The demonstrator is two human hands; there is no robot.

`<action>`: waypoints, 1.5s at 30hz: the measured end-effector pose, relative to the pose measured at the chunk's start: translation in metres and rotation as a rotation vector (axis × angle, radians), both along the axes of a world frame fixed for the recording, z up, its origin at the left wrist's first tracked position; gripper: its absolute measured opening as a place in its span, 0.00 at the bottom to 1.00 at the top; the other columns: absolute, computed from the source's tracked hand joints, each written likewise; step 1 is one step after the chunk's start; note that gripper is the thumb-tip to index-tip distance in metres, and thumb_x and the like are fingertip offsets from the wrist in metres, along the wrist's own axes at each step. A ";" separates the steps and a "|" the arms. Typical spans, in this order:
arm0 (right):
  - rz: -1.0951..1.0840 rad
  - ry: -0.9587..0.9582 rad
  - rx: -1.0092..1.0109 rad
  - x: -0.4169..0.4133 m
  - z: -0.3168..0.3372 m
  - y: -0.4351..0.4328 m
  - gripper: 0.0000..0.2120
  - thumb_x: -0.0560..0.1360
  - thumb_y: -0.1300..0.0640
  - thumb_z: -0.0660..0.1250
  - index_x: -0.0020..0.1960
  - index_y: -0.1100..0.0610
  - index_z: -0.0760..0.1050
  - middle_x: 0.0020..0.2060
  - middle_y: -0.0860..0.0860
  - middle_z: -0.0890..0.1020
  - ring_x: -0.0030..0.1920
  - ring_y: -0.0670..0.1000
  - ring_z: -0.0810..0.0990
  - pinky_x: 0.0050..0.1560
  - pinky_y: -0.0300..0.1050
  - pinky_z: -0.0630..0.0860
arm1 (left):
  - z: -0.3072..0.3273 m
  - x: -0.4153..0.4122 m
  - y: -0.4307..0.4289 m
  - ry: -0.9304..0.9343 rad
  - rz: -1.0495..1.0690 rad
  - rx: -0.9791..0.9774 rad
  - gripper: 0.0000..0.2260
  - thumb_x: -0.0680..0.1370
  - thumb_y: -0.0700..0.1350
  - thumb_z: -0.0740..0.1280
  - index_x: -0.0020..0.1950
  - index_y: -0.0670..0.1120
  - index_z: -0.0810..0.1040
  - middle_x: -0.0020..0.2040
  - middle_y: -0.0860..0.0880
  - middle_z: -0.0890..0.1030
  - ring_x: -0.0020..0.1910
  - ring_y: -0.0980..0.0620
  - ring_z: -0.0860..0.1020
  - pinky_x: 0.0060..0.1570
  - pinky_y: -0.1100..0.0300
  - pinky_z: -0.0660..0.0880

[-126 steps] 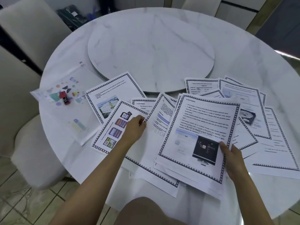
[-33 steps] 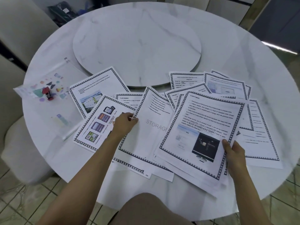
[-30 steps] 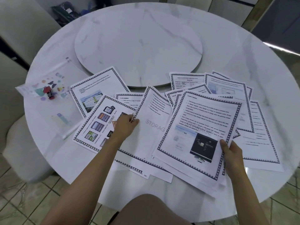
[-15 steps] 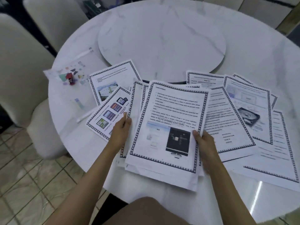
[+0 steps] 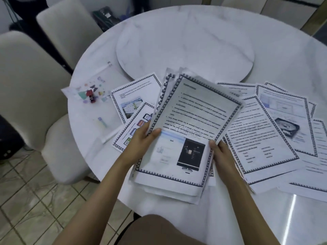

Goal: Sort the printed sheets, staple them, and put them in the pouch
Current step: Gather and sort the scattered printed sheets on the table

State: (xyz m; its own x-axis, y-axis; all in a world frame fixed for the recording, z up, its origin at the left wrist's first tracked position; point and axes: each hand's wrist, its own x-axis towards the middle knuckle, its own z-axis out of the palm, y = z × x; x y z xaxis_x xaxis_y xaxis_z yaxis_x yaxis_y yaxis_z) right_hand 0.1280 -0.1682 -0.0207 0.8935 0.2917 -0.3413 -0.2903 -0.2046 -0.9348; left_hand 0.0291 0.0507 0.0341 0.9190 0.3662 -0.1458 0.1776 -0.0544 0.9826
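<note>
Both hands hold a stack at the near side of the table.
Left hand grips its left edge, right hand its right edge, thumbs on top; loose sheets lie around; the stapler sits on the pouch, far left.

1 head view: forward-down, close above table.

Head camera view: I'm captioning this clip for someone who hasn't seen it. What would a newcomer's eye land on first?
The thick stack of printed sheets at the near edge of the table, gripped by the left hand and right hand at its sides. Next, the loose bordered sheets fanned out to its right, and the small red stapler sitting on the clear pouch at the far left.
</note>
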 end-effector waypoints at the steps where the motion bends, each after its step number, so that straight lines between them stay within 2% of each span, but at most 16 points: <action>1: -0.009 0.046 0.046 -0.002 0.002 0.005 0.33 0.68 0.36 0.66 0.60 0.61 0.72 0.55 0.62 0.79 0.57 0.60 0.78 0.61 0.60 0.73 | 0.001 -0.001 0.006 -0.002 0.005 -0.039 0.09 0.77 0.45 0.62 0.56 0.53 0.76 0.53 0.54 0.82 0.52 0.57 0.81 0.50 0.65 0.77; 3: -0.005 0.189 0.206 -0.003 0.001 0.014 0.39 0.63 0.33 0.70 0.64 0.58 0.71 0.57 0.57 0.81 0.57 0.56 0.80 0.61 0.57 0.75 | 0.002 -0.002 0.018 -0.005 0.023 -0.096 0.07 0.76 0.47 0.63 0.53 0.52 0.77 0.47 0.52 0.84 0.47 0.52 0.83 0.43 0.63 0.79; 7: 0.071 0.349 0.336 -0.009 0.000 0.032 0.33 0.64 0.40 0.71 0.63 0.55 0.73 0.54 0.54 0.83 0.55 0.55 0.81 0.53 0.51 0.80 | -0.006 -0.006 0.037 0.029 0.079 -0.103 0.05 0.78 0.45 0.62 0.51 0.52 0.76 0.42 0.58 0.85 0.42 0.58 0.83 0.38 0.66 0.77; 9: 0.074 0.312 0.297 -0.013 -0.001 0.040 0.27 0.66 0.45 0.71 0.61 0.57 0.74 0.51 0.53 0.84 0.52 0.54 0.83 0.50 0.49 0.80 | -0.015 -0.009 0.048 0.063 0.107 -0.137 0.07 0.79 0.44 0.61 0.54 0.51 0.75 0.42 0.59 0.84 0.42 0.61 0.82 0.37 0.68 0.76; 11: 0.053 0.256 0.190 -0.015 -0.002 0.047 0.14 0.74 0.54 0.65 0.57 0.56 0.76 0.45 0.51 0.85 0.47 0.51 0.84 0.47 0.46 0.81 | -0.026 -0.013 0.057 0.102 0.110 -0.115 0.08 0.80 0.43 0.60 0.57 0.49 0.74 0.47 0.60 0.82 0.42 0.65 0.81 0.37 0.71 0.75; 13: 0.037 0.181 0.072 -0.016 -0.003 0.050 0.07 0.78 0.57 0.61 0.53 0.53 0.77 0.44 0.49 0.84 0.42 0.47 0.84 0.42 0.41 0.81 | -0.035 -0.014 0.062 0.143 0.118 -0.086 0.07 0.80 0.41 0.59 0.55 0.48 0.74 0.46 0.57 0.80 0.37 0.67 0.80 0.36 0.71 0.74; 16: 0.022 0.086 -0.032 -0.017 -0.001 0.044 0.07 0.78 0.57 0.60 0.53 0.51 0.76 0.45 0.50 0.83 0.40 0.44 0.84 0.40 0.38 0.81 | -0.039 -0.009 0.066 0.215 0.144 -0.092 0.06 0.80 0.40 0.60 0.53 0.47 0.74 0.40 0.52 0.79 0.27 0.64 0.77 0.28 0.70 0.72; 20: -0.098 0.028 -0.068 -0.013 0.003 0.015 0.08 0.78 0.55 0.61 0.55 0.54 0.75 0.43 0.48 0.83 0.36 0.42 0.84 0.33 0.34 0.78 | -0.038 0.010 0.072 0.216 0.050 -0.117 0.07 0.80 0.39 0.60 0.54 0.44 0.76 0.41 0.48 0.81 0.29 0.56 0.78 0.27 0.63 0.75; 22: -0.191 0.012 -0.092 -0.011 0.005 -0.001 0.09 0.78 0.54 0.61 0.56 0.54 0.74 0.44 0.50 0.82 0.37 0.45 0.83 0.40 0.39 0.80 | -0.038 0.022 0.074 0.199 -0.014 -0.075 0.08 0.79 0.38 0.60 0.55 0.43 0.76 0.41 0.48 0.82 0.32 0.53 0.79 0.29 0.63 0.75; 24: -0.291 0.017 -0.107 -0.010 0.006 -0.019 0.12 0.78 0.55 0.60 0.59 0.57 0.74 0.49 0.55 0.81 0.44 0.51 0.82 0.51 0.49 0.78 | -0.038 0.034 0.075 0.196 -0.101 0.057 0.08 0.79 0.38 0.61 0.55 0.45 0.77 0.43 0.50 0.82 0.36 0.53 0.79 0.32 0.65 0.75; 27: -0.419 0.026 -0.124 -0.010 0.009 -0.043 0.15 0.78 0.55 0.60 0.62 0.60 0.72 0.53 0.58 0.80 0.50 0.59 0.80 0.56 0.53 0.74 | -0.035 0.054 0.073 0.177 -0.249 0.326 0.10 0.78 0.41 0.64 0.58 0.45 0.78 0.48 0.50 0.83 0.45 0.54 0.79 0.46 0.63 0.75; 31: -0.518 0.017 -0.138 -0.013 0.010 -0.064 0.14 0.79 0.57 0.59 0.62 0.61 0.71 0.51 0.56 0.78 0.44 0.52 0.78 0.54 0.48 0.71 | -0.032 0.084 0.066 0.160 -0.449 0.634 0.14 0.78 0.41 0.64 0.63 0.44 0.75 0.60 0.46 0.78 0.56 0.52 0.75 0.54 0.63 0.68; 34: -0.560 0.023 -0.140 -0.015 0.003 -0.076 0.13 0.79 0.56 0.60 0.62 0.59 0.72 0.47 0.54 0.80 0.40 0.46 0.81 0.49 0.44 0.78 | -0.036 0.106 0.058 0.195 -0.621 0.857 0.18 0.77 0.44 0.64 0.67 0.45 0.71 0.65 0.45 0.72 0.64 0.46 0.69 0.60 0.56 0.66; 36: -0.591 0.025 -0.128 -0.017 -0.001 -0.081 0.12 0.78 0.56 0.60 0.61 0.57 0.72 0.44 0.48 0.80 0.39 0.44 0.82 0.43 0.40 0.79 | -0.041 0.118 0.053 0.222 -0.715 0.974 0.22 0.77 0.46 0.66 0.70 0.45 0.67 0.68 0.44 0.69 0.66 0.46 0.66 0.63 0.54 0.65; 40: -0.637 0.012 -0.122 -0.018 0.000 -0.084 0.14 0.79 0.57 0.59 0.63 0.58 0.71 0.44 0.46 0.79 0.44 0.46 0.78 0.55 0.48 0.72 | -0.049 0.131 0.048 0.244 -0.824 1.138 0.26 0.76 0.48 0.67 0.72 0.47 0.63 0.69 0.45 0.67 0.67 0.45 0.65 0.64 0.51 0.64; 45: -0.675 -0.010 -0.109 -0.021 0.005 -0.088 0.16 0.78 0.54 0.60 0.65 0.58 0.71 0.46 0.46 0.79 0.50 0.52 0.79 0.52 0.46 0.74 | -0.054 0.134 0.046 0.241 -0.810 1.250 0.26 0.75 0.49 0.67 0.71 0.49 0.63 0.67 0.45 0.67 0.67 0.45 0.64 0.65 0.51 0.60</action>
